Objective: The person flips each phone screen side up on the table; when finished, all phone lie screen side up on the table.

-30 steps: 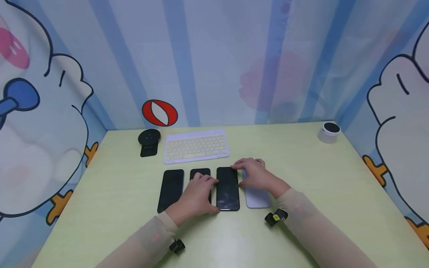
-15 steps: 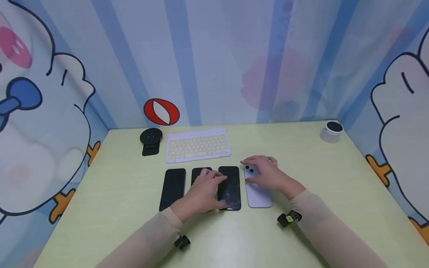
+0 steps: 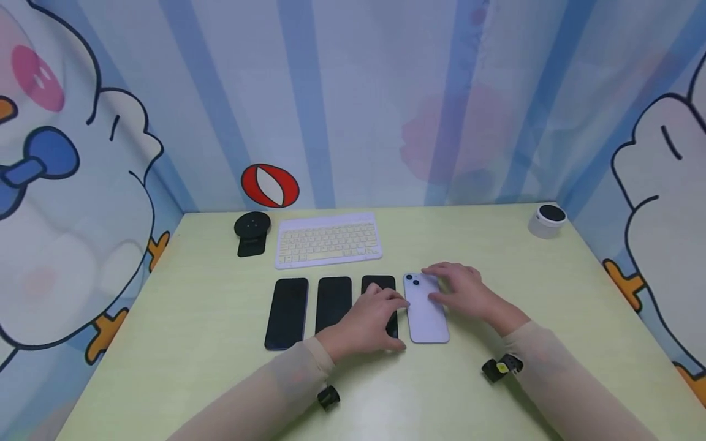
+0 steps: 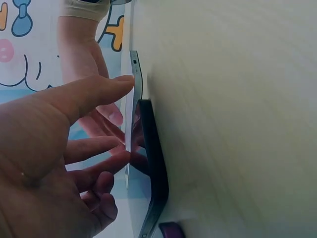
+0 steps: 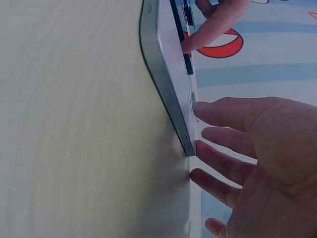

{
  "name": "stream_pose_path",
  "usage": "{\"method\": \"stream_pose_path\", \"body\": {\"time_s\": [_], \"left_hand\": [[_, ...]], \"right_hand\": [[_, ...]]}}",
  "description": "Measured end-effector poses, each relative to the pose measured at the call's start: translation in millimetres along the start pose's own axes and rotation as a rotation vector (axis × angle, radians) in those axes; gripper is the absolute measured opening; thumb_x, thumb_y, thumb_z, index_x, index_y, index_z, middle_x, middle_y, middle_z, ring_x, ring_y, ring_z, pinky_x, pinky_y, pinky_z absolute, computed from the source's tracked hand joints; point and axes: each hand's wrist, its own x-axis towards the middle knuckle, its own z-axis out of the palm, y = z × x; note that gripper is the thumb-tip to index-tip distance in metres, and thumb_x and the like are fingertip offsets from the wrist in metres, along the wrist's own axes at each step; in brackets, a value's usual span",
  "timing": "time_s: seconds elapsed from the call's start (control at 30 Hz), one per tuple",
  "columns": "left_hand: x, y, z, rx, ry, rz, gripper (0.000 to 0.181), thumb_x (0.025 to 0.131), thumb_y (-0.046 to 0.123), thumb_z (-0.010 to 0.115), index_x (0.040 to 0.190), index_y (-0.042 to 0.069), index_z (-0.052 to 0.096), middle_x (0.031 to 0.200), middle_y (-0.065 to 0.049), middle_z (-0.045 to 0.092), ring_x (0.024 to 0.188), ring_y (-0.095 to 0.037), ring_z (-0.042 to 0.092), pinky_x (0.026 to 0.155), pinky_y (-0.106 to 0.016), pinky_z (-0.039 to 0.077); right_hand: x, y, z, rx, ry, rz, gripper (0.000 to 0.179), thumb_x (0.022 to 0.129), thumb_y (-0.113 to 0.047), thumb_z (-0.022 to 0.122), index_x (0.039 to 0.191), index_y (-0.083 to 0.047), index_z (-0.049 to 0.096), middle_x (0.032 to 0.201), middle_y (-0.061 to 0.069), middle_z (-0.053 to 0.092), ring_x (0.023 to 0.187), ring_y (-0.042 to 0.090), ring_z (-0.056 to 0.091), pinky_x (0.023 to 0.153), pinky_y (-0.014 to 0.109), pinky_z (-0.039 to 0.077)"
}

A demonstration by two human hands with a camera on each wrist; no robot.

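A lavender phone [image 3: 427,318] lies face down at the right end of a row, its cameras at the far left corner. My right hand [image 3: 466,291] is at its upper right side, fingers extended and thumb over its back. My left hand [image 3: 364,321] reaches over the third black phone [image 3: 378,281], partly hiding it, with fingertips and thumb spread near the lavender phone's left edge. The left wrist view shows thumb and fingers of my left hand [image 4: 59,144] apart. In the right wrist view, my right hand [image 5: 267,158] has spread fingers beside the phone's pale edge [image 5: 171,89].
Two more black phones, the leftmost [image 3: 285,314] and the second [image 3: 333,300], lie screen up to the left. Behind the row is a lavender keyboard [image 3: 328,241]. A black round-topped stand [image 3: 252,233] is at back left; a white cylinder [image 3: 547,222] stands at back right.
My right hand has moved right, from the gap between the third black phone and the lavender one to the lavender phone's right side. My left hand has slid right across the third black phone.
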Motion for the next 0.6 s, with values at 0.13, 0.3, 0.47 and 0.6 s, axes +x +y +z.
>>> {"method": "stream_pose_path", "body": {"time_s": [0.13, 0.3, 0.47, 0.6], "left_hand": [[3.2, 4.1, 2.0, 0.02, -0.013, -0.014, 0.077, 0.079, 0.049, 0.087, 0.144, 0.016, 0.061, 0.143, -0.002, 0.06, 0.115, -0.019, 0.045, 0.096, -0.028, 0.045], [4.4, 5.0, 4.2, 0.024, -0.016, -0.034, 0.076, 0.08, 0.049, 0.087, 0.143, 0.015, 0.062, 0.142, -0.002, 0.06, 0.115, -0.019, 0.044, 0.096, -0.028, 0.044], [6.3, 7.1, 6.1, 0.014, 0.007, -0.044, 0.074, 0.079, 0.048, 0.088, 0.14, 0.014, 0.065, 0.139, -0.003, 0.061, 0.114, -0.019, 0.044, 0.095, -0.029, 0.044], [7.5, 11.6, 8.1, 0.035, 0.034, -0.045, 0.075, 0.076, 0.049, 0.089, 0.138, 0.013, 0.066, 0.136, -0.003, 0.062, 0.111, -0.019, 0.045, 0.092, -0.029, 0.043]], "right_hand": [[-2.7, 7.0, -1.5, -0.018, 0.016, -0.01, 0.046, 0.092, -0.01, 0.073, 0.137, -0.005, 0.066, 0.143, 0.018, 0.062, 0.136, 0.045, 0.053, 0.106, 0.071, 0.027], [-5.0, 13.1, -0.1, -0.015, 0.014, -0.036, 0.048, 0.088, -0.003, 0.073, 0.135, -0.003, 0.067, 0.141, 0.018, 0.064, 0.134, 0.046, 0.054, 0.104, 0.07, 0.032], [-7.9, 13.5, -3.0, 0.011, 0.014, -0.058, 0.052, 0.085, -0.005, 0.079, 0.135, 0.001, 0.066, 0.14, 0.02, 0.064, 0.133, 0.047, 0.055, 0.106, 0.07, 0.035], [-10.6, 14.3, -5.9, 0.018, 0.011, -0.051, 0.053, 0.083, -0.005, 0.081, 0.133, 0.002, 0.066, 0.138, 0.021, 0.064, 0.131, 0.046, 0.056, 0.106, 0.069, 0.039]]}}
